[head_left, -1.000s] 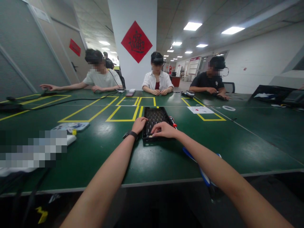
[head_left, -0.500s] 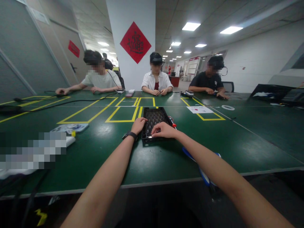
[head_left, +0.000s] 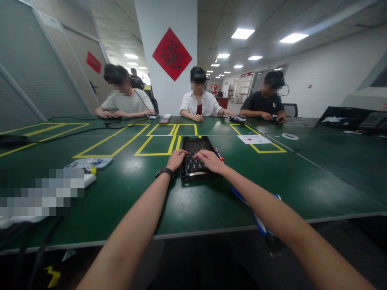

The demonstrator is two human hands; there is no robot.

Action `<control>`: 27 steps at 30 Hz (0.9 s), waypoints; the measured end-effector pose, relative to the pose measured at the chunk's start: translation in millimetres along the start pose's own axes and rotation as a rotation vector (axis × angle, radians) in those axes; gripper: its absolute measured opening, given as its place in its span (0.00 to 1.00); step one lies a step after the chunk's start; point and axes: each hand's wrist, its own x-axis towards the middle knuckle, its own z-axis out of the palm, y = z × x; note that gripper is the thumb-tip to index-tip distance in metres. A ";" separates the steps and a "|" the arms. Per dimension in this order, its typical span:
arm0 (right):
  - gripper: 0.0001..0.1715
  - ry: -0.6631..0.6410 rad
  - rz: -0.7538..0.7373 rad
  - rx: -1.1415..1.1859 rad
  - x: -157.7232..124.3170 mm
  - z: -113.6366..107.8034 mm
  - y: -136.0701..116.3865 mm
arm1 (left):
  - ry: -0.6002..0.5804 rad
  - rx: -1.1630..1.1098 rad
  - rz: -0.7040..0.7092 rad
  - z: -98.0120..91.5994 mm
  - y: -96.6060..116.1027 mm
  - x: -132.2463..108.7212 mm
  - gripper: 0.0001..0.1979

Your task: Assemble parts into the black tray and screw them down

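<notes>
Partway along, maybe, though what's left can't be judged: small bits are seen inside the black tray (head_left: 189, 180) on the desk (head_left: 211, 213), a slim pale piece (head_left: 196, 173) laid along its near end. Left rim's touched by the left hand (head_left: 177, 160), right hand (head_left: 211, 160) held over the tray; whether either's fingers are clamped can't be told.
</notes>
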 end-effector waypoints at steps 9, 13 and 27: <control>0.09 -0.117 0.044 -0.370 -2.1 8.6 22.4 | -0.004 0.036 -0.029 5.3 -4.0 2.0 0.17; 0.09 -0.123 0.046 -0.372 -1.9 8.1 21.6 | -0.005 0.012 0.006 5.2 -3.3 1.5 0.17; 0.04 -0.090 0.094 -0.370 -3.9 4.2 13.7 | -0.069 0.002 0.100 5.3 1.7 -2.2 0.18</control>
